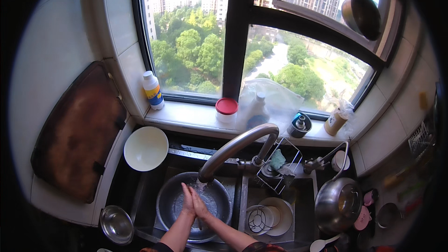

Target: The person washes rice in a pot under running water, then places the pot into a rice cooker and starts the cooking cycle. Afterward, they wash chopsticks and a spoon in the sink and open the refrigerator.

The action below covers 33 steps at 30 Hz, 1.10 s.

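Observation:
My left hand and my right hand are pressed palm to palm, fingers pointing away from me, above a round metal basin in the left sink. Neither hand shows any object in it, though the space between the palms is hidden. Water runs from the curved metal faucet into the basin, just beyond my fingertips. Rippling water covers the basin's bottom.
A white bowl and a metal bowl lie left of the sink. Stacked bowls and a wire rack fill part of the right sink. A metal wok stands at right; bottles and a red-lidded tub line the windowsill.

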Available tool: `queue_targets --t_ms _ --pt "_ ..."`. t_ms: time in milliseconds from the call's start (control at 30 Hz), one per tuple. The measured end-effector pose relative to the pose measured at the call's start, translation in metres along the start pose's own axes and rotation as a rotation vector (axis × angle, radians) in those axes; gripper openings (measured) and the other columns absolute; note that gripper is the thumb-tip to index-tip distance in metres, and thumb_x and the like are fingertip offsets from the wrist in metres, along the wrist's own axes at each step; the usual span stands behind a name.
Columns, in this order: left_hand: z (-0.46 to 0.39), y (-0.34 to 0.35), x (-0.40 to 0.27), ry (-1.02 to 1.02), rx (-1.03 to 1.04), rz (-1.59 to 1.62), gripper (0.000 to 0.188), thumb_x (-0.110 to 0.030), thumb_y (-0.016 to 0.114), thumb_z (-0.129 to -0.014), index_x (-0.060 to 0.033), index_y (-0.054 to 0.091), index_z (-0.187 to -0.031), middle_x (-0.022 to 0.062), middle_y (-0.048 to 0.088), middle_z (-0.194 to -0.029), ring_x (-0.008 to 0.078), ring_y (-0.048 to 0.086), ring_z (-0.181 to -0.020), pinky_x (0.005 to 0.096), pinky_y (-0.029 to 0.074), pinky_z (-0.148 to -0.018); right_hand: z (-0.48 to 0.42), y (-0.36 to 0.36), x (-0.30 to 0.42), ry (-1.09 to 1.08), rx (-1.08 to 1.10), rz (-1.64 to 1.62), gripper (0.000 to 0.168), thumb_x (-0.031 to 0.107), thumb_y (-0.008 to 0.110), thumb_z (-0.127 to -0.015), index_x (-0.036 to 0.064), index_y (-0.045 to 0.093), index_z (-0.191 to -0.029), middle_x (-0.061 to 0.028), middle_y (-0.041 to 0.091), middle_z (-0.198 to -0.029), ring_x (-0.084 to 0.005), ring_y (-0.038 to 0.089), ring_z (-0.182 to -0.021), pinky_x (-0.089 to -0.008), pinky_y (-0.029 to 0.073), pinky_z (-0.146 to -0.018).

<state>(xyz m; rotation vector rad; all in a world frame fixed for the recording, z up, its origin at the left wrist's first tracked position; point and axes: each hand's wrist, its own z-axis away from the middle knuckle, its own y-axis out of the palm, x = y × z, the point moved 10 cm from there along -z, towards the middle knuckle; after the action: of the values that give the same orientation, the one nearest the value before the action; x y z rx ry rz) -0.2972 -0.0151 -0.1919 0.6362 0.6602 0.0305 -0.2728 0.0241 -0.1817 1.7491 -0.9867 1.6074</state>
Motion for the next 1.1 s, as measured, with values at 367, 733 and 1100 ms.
queue_targets --t_ms 367,733,1100 --pt "-0.025 -0.040 -0.010 0.260 -0.073 -0.062 0.072 -0.068 0.034 -0.085 -0.0138 0.039 -0.133 0.0114 0.045 -0.130 0.0211 0.042 -0.118 0.0330 0.031 -0.102 0.007 0.026 -0.023 0.016 0.312 0.062 0.050 0.039 0.026 -0.096 0.001 0.046 -0.122 -0.0222 0.050 -0.119 -0.0356 0.045 -0.112 -0.0399 0.034 -0.095" --pt "-0.026 -0.019 0.026 -0.001 0.037 0.063 0.047 -0.050 0.039 -0.092 -0.0142 0.054 -0.118 0.0014 0.056 -0.116 0.0152 0.050 -0.108 0.0286 0.036 -0.097 0.002 0.009 -0.052 0.219 0.294 0.073 0.051 0.035 0.031 -0.095 0.000 0.039 -0.131 -0.0232 0.040 -0.134 -0.0374 0.034 -0.127 -0.0397 0.026 -0.106" --pt "-0.037 -0.045 -0.013 0.276 -0.063 -0.130 0.063 -0.054 0.042 -0.089 -0.0132 0.039 -0.136 0.0084 0.034 -0.141 0.0163 0.032 -0.128 0.0356 0.027 -0.103 0.011 0.023 -0.018 -0.001 0.393 0.092 0.054 0.038 0.023 -0.095 0.000 0.037 -0.132 -0.0203 0.039 -0.135 -0.0338 0.033 -0.128 -0.0360 0.023 -0.107"
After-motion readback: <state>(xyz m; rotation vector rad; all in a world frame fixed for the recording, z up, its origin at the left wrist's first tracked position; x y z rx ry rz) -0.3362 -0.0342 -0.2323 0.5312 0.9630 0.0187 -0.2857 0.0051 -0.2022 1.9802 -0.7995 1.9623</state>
